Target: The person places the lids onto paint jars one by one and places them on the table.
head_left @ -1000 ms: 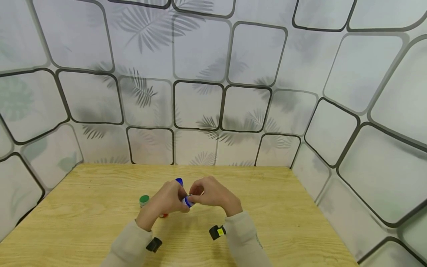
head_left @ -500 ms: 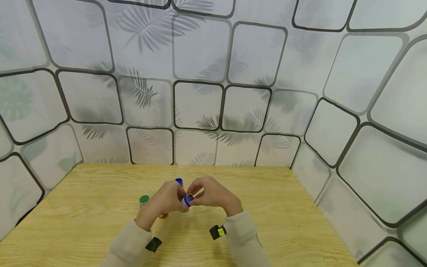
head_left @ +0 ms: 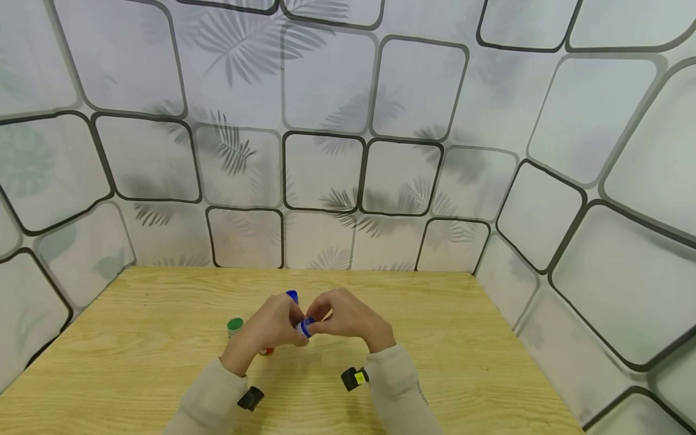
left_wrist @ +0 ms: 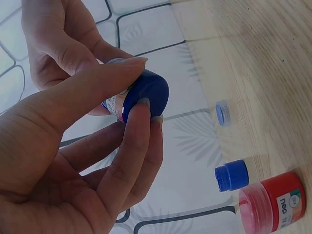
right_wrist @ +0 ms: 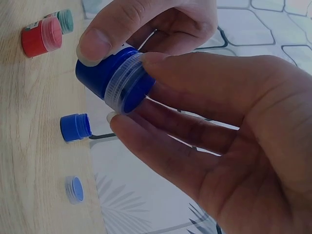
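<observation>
My left hand (head_left: 274, 321) grips a blue paint jar (left_wrist: 151, 92) by its body, thumb on one side and fingertips on the other. The jar is tilted above the table, its base towards the left wrist camera. My right hand (head_left: 348, 315) pinches the jar's clear screw lid (right_wrist: 127, 85), the thumb at the upper rim and a fingertip at the lower rim. The lid sits on the jar's mouth, with blue showing through it. Part of the printed label shows between the left fingers in the left wrist view.
On the wooden table (head_left: 462, 350) stand a red paint jar (left_wrist: 282, 202), a green-lidded jar (head_left: 235, 327) and a small uncapped blue jar (right_wrist: 74, 127). A loose clear lid with blue inside (right_wrist: 74, 189) lies near the small jar. A patterned wall (head_left: 326, 169) rises behind the table.
The right fingers have shifted round the lid: they stood a little further apart half a second ago and have closed in on it again. The left hand and jar have hardly moved.
</observation>
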`<state>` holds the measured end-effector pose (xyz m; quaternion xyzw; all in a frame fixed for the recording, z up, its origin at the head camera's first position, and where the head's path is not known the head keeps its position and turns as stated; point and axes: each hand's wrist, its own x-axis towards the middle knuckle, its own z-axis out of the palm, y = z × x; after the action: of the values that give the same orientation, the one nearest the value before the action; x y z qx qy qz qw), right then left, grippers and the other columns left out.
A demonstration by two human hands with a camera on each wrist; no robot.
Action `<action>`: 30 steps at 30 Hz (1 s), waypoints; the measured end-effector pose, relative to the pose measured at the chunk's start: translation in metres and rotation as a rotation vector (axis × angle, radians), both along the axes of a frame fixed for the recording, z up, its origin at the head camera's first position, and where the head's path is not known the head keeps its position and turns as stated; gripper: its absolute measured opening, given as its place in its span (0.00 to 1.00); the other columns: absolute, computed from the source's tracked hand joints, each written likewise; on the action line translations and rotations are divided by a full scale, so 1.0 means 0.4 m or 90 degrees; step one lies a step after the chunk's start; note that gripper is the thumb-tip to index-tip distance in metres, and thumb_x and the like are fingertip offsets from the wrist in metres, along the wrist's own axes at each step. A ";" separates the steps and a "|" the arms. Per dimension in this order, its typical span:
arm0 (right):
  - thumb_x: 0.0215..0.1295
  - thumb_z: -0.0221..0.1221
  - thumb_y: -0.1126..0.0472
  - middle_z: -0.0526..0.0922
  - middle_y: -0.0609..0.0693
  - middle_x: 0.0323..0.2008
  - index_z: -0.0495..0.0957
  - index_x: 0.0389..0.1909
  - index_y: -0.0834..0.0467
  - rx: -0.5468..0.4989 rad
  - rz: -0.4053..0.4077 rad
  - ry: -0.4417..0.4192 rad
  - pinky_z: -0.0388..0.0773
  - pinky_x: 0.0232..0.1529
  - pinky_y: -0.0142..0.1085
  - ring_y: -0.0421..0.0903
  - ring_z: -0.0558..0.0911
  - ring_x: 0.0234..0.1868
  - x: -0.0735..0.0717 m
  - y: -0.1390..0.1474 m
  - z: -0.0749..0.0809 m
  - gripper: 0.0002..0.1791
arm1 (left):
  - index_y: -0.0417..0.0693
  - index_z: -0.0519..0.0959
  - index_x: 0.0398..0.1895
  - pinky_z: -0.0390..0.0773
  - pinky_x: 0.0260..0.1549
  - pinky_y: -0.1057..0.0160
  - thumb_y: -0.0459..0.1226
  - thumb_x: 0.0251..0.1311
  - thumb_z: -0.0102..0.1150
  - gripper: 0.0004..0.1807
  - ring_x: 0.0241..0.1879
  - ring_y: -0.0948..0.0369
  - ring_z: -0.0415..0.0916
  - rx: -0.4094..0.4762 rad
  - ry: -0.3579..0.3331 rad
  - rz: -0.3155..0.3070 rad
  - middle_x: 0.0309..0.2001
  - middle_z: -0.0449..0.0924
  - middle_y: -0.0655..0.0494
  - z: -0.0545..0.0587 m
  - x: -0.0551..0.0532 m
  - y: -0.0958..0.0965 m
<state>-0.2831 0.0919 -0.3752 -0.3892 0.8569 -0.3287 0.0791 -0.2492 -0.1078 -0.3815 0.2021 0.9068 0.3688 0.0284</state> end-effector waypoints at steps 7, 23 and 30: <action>0.68 0.67 0.60 0.91 0.48 0.38 0.89 0.43 0.56 0.006 -0.009 -0.009 0.82 0.41 0.27 0.33 0.85 0.35 -0.003 -0.004 -0.005 0.07 | 0.40 0.89 0.27 0.76 0.23 0.66 0.28 0.44 0.79 0.07 0.20 0.64 0.74 0.001 -0.007 0.008 0.22 0.85 0.56 -0.002 -0.002 0.002; 0.65 0.70 0.62 0.89 0.50 0.48 0.86 0.50 0.54 0.003 -0.021 -0.030 0.83 0.46 0.29 0.48 0.88 0.49 -0.002 -0.004 0.001 0.13 | 0.41 0.88 0.26 0.78 0.25 0.66 0.29 0.44 0.80 0.08 0.22 0.64 0.74 -0.013 -0.012 0.031 0.22 0.84 0.56 0.004 -0.002 0.006; 0.63 0.70 0.67 0.89 0.51 0.46 0.86 0.47 0.55 -0.010 -0.004 -0.043 0.83 0.44 0.27 0.46 0.89 0.47 -0.001 -0.001 0.001 0.12 | 0.42 0.87 0.23 0.74 0.22 0.67 0.29 0.44 0.80 0.07 0.20 0.65 0.72 -0.017 -0.008 0.020 0.20 0.83 0.57 0.001 -0.003 0.004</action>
<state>-0.2836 0.0915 -0.3750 -0.3760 0.8521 -0.3490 0.1040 -0.2503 -0.1063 -0.3812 0.1852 0.9144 0.3586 0.0309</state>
